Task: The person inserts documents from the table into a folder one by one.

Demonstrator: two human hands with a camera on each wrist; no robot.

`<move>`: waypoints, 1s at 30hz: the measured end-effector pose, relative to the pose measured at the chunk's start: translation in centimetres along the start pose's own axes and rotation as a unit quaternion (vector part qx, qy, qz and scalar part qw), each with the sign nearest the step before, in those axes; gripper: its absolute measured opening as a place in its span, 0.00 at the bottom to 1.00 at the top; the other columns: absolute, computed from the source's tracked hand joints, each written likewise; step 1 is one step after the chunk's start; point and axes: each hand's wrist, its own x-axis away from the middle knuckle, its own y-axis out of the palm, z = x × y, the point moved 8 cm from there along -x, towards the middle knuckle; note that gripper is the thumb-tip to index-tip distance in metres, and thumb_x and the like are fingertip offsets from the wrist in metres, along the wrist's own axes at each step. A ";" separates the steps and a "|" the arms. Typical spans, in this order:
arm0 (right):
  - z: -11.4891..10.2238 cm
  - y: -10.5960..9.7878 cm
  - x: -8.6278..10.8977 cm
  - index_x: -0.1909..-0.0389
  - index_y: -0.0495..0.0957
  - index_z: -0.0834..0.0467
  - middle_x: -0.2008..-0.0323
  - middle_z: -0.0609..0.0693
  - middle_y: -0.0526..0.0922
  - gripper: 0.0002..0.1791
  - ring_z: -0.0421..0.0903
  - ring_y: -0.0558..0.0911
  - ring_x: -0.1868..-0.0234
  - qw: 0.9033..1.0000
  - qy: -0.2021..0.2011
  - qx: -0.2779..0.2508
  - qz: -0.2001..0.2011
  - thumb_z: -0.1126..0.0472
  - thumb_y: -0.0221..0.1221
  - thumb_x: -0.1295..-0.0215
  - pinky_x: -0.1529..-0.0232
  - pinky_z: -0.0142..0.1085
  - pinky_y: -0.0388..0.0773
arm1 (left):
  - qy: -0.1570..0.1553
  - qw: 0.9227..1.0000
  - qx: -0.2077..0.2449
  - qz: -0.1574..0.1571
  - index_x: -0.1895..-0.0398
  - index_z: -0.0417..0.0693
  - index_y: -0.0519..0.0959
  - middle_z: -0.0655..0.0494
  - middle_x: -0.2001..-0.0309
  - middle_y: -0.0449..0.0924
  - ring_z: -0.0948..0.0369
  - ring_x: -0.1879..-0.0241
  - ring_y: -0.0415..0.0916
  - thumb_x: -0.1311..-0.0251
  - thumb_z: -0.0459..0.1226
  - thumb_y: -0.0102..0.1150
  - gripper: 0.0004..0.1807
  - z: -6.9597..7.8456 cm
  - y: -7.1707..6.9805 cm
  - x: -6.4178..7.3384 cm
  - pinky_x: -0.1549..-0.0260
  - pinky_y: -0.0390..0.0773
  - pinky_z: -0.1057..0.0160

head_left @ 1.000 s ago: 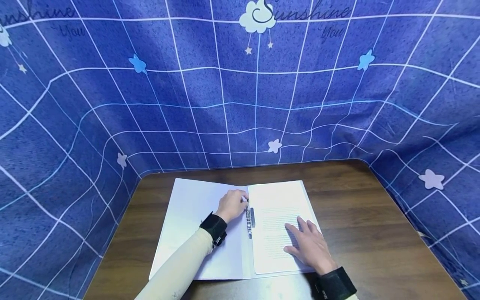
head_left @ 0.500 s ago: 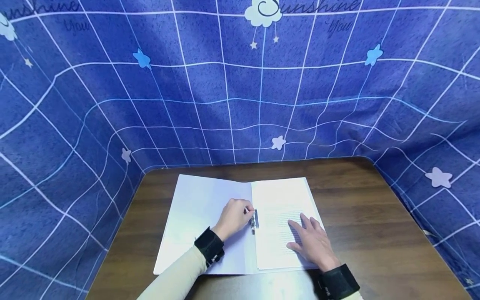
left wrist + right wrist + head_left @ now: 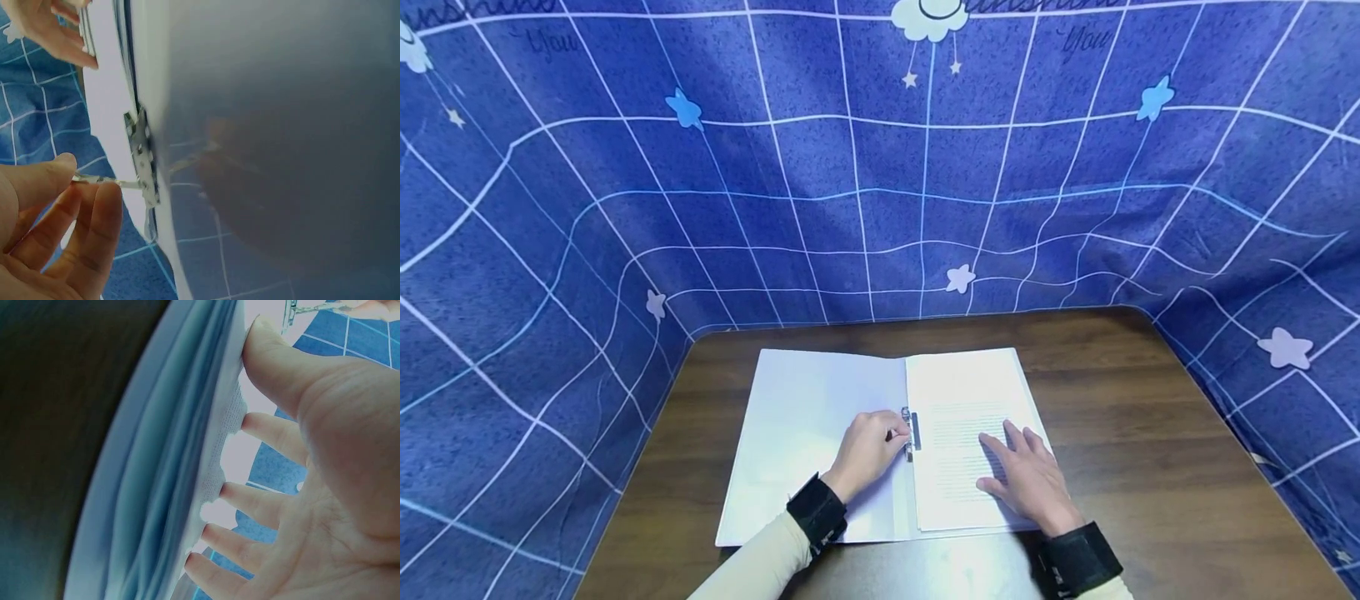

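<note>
A white binder (image 3: 820,400) lies open on the table, with a stack of printed paper (image 3: 962,383) on its right side. Along the spine runs a metal clip mechanism (image 3: 143,159). My left hand (image 3: 867,450) pinches the clip's thin metal lever (image 3: 128,184) between thumb and fingers; in the left wrist view the lever stands out from the mechanism. On the printed lines, my right hand (image 3: 1030,483) rests with its fingers spread. The right wrist view shows those fingertips (image 3: 234,492) touching the top sheet and the stack's layered edge.
The brown wooden table (image 3: 1120,433) reaches out on both sides of the binder. A blue curtain (image 3: 820,167) with a white grid and stars hangs behind the table and along its sides.
My left hand has come down the spine toward me, from the mechanism's far end to its middle, and now pinches the lever. My right hand stays on the paper. The view has shifted slightly.
</note>
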 end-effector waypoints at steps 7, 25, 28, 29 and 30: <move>-0.1 -0.4 0.0 0.33 0.77 0.54 0.30 0.72 0.67 0.37 0.78 0.64 0.32 1.000 -0.011 0.007 0.014 0.46 0.74 0.41 0.38 0.73 0.62 | 0.030 0.999 -0.039 -0.019 0.61 0.47 0.91 0.57 0.53 0.89 0.57 0.53 0.86 0.38 0.35 0.70 0.05 1.0 0.6 1.8 0.55 0.85 0.58; -0.1 0.2 -0.2 0.32 0.77 0.55 0.29 0.72 0.66 0.37 0.79 0.63 0.31 1.000 -0.010 0.006 0.006 0.45 0.73 0.41 0.37 0.73 0.61 | 0.100 0.964 -0.236 -0.074 0.54 0.55 0.90 0.65 0.52 0.89 0.62 0.71 0.74 0.31 0.44 0.63 0.10 2.3 3.1 3.8 0.79 0.76 0.66; -0.1 0.2 -0.2 0.32 0.77 0.55 0.29 0.72 0.66 0.38 0.78 0.62 0.30 1.000 -0.006 0.003 0.004 0.45 0.73 0.41 0.36 0.72 0.60 | 0.102 0.963 -0.238 -0.070 0.54 0.55 0.90 0.65 0.53 0.89 0.62 0.70 0.75 0.31 0.44 0.64 0.10 2.3 3.0 3.8 0.80 0.75 0.66; -0.2 0.2 -0.2 0.32 0.77 0.55 0.29 0.73 0.66 0.38 0.79 0.62 0.30 1.000 -0.007 0.004 0.003 0.45 0.73 0.41 0.36 0.72 0.60 | 0.103 0.963 -0.240 -0.070 0.54 0.55 0.90 0.65 0.53 0.89 0.62 0.70 0.75 0.32 0.44 0.64 0.10 2.3 3.0 3.9 0.80 0.75 0.65; -0.2 0.1 -0.2 0.32 0.77 0.55 0.29 0.73 0.66 0.38 0.79 0.62 0.30 1.000 -0.006 0.002 0.003 0.45 0.73 0.41 0.36 0.73 0.60 | 0.104 0.962 -0.241 -0.069 0.54 0.55 0.90 0.65 0.53 0.89 0.62 0.70 0.75 0.32 0.43 0.64 0.10 2.3 3.0 3.9 0.80 0.75 0.66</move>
